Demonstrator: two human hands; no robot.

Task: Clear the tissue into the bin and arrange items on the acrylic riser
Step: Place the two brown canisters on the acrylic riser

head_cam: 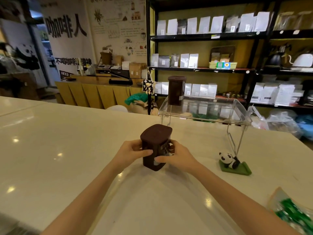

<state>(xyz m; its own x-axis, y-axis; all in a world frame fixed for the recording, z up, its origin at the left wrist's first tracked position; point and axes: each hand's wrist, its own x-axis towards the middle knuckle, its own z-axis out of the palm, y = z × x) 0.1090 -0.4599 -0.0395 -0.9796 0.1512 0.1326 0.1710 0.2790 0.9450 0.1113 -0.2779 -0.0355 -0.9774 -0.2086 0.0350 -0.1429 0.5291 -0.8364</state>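
Observation:
A dark brown square container (pixel 155 138) with a lid stands on the white table in front of me. My left hand (pixel 133 150) grips its left side and my right hand (pixel 175 154) grips its right side and front. A second, matching brown container (pixel 176 90) stands upright on the left end of the clear acrylic riser (pixel 220 122) at the table's far edge. A small panda figure on a green base (pixel 232 164) lies on the table near the riser's front right leg. No tissue or bin can be made out.
A green and orange packet (pixel 291 211) lies at the table's right front edge. Black shelves with white and grey bags (pixel 203 26) stand behind the table. Plastic bags (pixel 284 122) are piled on the floor to the right. The white table (pixel 67 150) stretches wide to the left.

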